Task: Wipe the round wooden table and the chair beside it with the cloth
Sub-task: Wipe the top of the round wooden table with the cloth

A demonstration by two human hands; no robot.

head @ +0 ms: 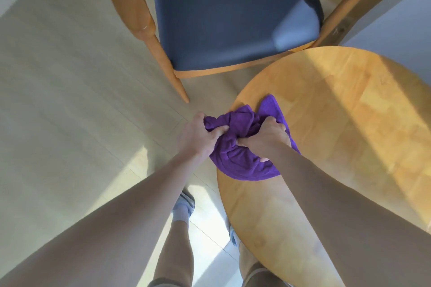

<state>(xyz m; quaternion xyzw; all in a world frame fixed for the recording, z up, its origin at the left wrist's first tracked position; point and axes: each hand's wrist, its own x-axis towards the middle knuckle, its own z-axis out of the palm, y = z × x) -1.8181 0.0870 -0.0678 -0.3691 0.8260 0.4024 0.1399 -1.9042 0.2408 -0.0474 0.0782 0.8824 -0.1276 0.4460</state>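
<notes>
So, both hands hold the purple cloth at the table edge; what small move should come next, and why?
Probably spread the bunched cloth flat on the table: left hand and right hand grip it crumpled, so little touches wood.

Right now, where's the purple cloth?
In the head view the cloth lies bunched on the round table's left edge, gripped by the left hand and the right hand, below the chair.

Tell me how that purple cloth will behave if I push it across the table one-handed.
The purple cloth looks soft and floppy: it is bunched into folds where the left hand and right hand grip it, so it will probably crumple rather than slide flat. It likely weighs little. The round table looks smooth, so it should glide easily.
</notes>
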